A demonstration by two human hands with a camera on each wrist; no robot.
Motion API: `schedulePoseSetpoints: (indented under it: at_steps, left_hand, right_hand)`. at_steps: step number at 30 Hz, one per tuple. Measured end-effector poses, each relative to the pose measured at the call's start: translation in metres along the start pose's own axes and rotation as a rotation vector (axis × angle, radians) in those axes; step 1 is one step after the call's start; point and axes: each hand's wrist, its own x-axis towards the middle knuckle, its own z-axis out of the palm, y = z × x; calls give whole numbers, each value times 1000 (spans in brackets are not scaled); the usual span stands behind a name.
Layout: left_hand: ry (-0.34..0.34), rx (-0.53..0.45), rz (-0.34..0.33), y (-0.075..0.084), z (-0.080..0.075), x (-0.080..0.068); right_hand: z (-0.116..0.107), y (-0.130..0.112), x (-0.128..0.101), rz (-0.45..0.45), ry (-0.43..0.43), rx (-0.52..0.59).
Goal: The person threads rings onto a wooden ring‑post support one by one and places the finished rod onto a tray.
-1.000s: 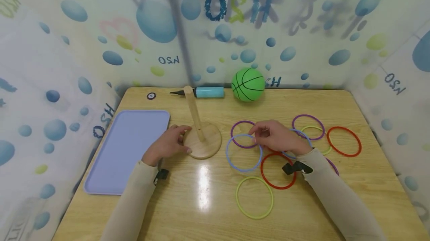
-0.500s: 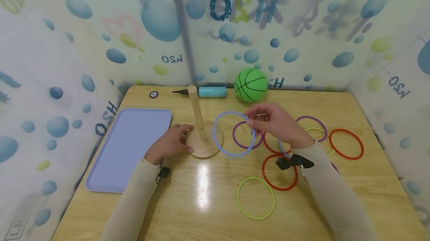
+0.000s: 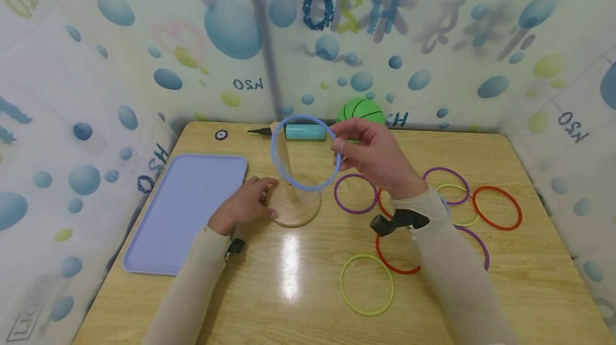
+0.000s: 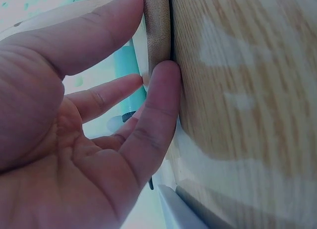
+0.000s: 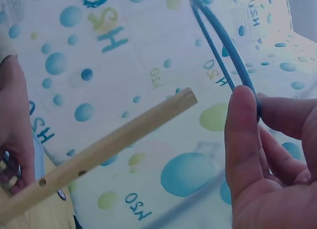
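Tray point(image 3: 192, 195) beside wooden stand point(image 3: 297, 211), right fingers point(image 3: 358, 128) pinching blue ring point(image 3: 274, 150), left fingers point(image 4: 153, 102) parted loosely, touching the stand

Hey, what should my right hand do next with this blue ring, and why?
Perhaps ease the blue ring left and slightly forward, centring it over the post. The right hand pinches it; the head view shows the post's tip near its upper-left rim, not its middle, and the right wrist view shows ring and post apart.
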Motion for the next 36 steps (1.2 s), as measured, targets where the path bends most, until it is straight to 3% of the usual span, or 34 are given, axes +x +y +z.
schedulePoseSetpoints:
  at_steps: [4,8,15,24,36]
  left_hand:
    - [0,1,9,1,-1,-2]
    - [0,-7,6,2,-1,-2]
    - [20,0,37,1,-1,0]
    - [47,43,74,0,0,-1]
    - [16,11,20,-1,0,0]
  right_hand:
    - [9,8,13,13,2,140]
    - [14,19,22,38,24,202]
    - [13,45,28,143,89,123]
    - [-7,86,23,291,144,63]
    - [-32,127,17,418,174,-5]
